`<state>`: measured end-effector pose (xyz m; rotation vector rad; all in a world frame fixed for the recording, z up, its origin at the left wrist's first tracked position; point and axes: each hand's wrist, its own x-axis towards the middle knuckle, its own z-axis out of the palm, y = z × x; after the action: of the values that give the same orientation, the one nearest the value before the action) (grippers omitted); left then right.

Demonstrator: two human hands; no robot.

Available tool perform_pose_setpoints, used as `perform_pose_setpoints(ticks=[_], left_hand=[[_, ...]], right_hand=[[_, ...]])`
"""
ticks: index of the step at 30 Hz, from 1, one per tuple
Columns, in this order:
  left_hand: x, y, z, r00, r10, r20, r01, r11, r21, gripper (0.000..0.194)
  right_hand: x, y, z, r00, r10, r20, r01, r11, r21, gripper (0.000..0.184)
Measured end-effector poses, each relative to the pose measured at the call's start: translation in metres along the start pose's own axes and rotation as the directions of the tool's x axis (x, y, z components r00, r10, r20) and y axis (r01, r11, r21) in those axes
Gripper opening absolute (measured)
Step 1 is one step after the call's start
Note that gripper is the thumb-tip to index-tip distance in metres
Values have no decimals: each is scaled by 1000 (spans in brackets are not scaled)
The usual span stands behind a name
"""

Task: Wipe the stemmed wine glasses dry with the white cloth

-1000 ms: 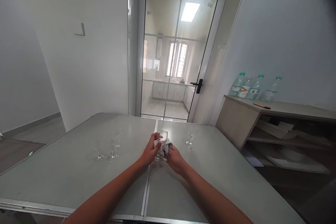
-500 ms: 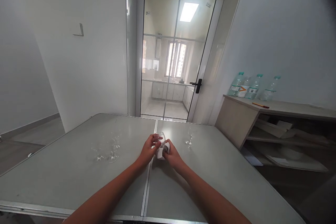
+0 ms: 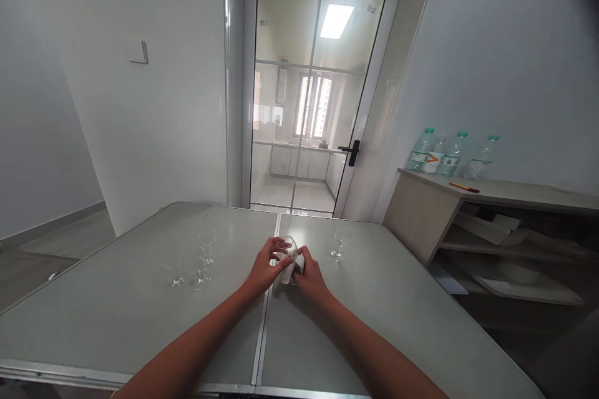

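Observation:
My left hand grips the bowl of a clear wine glass, held tilted above the middle of the table. A white cloth is pinched in my right hand, pressed against the lower part of the same glass around its stem. My right fingers partly hide both the cloth and the stem. One more wine glass stands upright to the right of my hands. Several others, among them a wine glass, are grouped on the left half of the table.
A metal seam divides the tabletop. Against the right wall, a wooden shelf unit carries several plastic bottles and an orange-brown stick-like object. Behind the table is a glass door with a black handle.
The glass has tilted a little, its rim now turned more toward me. My right hand and the cloth have shifted slightly around the stem.

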<state>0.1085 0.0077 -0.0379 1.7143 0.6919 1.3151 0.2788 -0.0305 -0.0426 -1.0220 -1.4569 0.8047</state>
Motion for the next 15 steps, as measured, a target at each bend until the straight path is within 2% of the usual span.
perform_pose_setpoints(ticks=[2, 4, 6, 9, 12, 15], left_hand=[[0, -2, 0, 1000, -1, -4, 0, 999, -55, 52], [1, -4, 1, 1000, 7, -19, -9, 993, -119, 52], [0, -3, 1, 1000, 16, -27, -20, 987, -160, 52], [-1, 1, 2, 999, 26, -39, -31, 992, -122, 53], [-4, 6, 1, 992, 111, -61, -110, 994, 22, 57], [-6, 7, 0, 969, 237, -71, -222, 959, 175, 57]], right_hand=[[0, -1, 1, 997, 32, 71, -41, 991, 128, 22], [1, -1, 3, 987, 89, 136, -128, 942, 310, 23], [4, 2, 3, 981, 133, 145, -181, 895, 408, 24], [8, 8, -1, 990, 136, -31, -118, 933, 341, 28], [13, 15, -9, 963, 130, -235, -68, 965, 255, 30], [14, 17, -14, 941, 155, -301, -74, 962, 262, 26]])
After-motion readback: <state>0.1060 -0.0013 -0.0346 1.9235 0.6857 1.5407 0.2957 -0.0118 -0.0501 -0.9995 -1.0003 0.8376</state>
